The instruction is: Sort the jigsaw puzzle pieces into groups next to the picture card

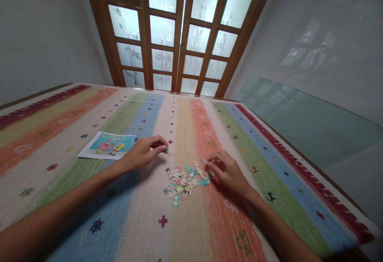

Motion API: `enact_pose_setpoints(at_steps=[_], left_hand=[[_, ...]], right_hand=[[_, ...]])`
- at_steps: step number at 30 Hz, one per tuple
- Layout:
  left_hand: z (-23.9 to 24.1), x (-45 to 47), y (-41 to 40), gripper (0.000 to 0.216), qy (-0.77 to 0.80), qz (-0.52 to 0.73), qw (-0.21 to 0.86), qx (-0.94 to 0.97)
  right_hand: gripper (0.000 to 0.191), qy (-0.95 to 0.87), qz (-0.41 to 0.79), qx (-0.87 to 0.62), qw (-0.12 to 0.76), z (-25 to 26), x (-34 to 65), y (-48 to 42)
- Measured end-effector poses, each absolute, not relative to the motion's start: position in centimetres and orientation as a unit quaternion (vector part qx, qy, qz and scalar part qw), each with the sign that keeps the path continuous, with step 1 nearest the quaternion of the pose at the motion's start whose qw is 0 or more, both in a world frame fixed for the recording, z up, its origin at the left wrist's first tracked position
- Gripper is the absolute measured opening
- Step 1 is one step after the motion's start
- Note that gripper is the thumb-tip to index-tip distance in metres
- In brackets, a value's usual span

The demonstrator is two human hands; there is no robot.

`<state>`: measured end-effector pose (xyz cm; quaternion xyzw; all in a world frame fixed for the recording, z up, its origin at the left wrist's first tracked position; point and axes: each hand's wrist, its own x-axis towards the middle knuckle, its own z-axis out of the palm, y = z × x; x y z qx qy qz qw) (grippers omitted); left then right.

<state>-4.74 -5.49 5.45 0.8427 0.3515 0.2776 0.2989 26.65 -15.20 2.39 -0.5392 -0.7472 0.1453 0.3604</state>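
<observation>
A loose heap of small jigsaw puzzle pieces (185, 182), some teal, pink or yellow and others showing pale backs, lies on the striped tablecloth between my hands. Beyond its left side, my left hand (149, 150) pinches a dark teal puzzle piece (165, 150) between thumb and fingertips. My right hand (226, 170) is at the heap's right edge, its fingers closed on a pale puzzle piece (204, 161). Left of my left hand lies a printed picture (112, 145) of cartoon figures on a teal background, partly covered by my wrist.
A striped cloth (149, 230) covers the large table. Wooden doors (176, 34) with frosted glass panes stand past its far edge. White walls rise on both sides, and a pale green glass panel (311, 114) is along the right side.
</observation>
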Motion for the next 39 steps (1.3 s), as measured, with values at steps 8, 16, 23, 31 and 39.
enact_pose_setpoints(at_steps=[8, 16, 23, 31, 39], left_hand=[[4.4, -7.8, -2.2, 0.022, 0.432, 0.203, 0.205, 0.855], [3.7, -7.6, -2.2, 0.021, 0.428, 0.176, 0.207, 0.862], [3.7, -7.4, -2.3, 0.023, 0.423, 0.170, 0.208, 0.866], [3.5, -7.1, -2.6, 0.020, 0.422, 0.163, 0.204, 0.868], [4.2, -7.0, -3.1, 0.017, 0.445, 0.198, 0.156, 0.860]], right_hand=[[0.015, -0.751, 0.100, -0.583, 0.294, 1.1, 27.6, -14.3], [0.012, -0.753, 0.088, -0.584, 0.290, 0.3, 27.6, -14.3], [0.013, -0.753, 0.088, -0.582, 0.294, 0.1, 27.5, -14.3], [0.014, -0.759, 0.097, -0.576, 0.287, 0.3, 27.4, -14.3], [0.012, -0.753, 0.123, -0.578, 0.289, 0.3, 27.4, -14.2]])
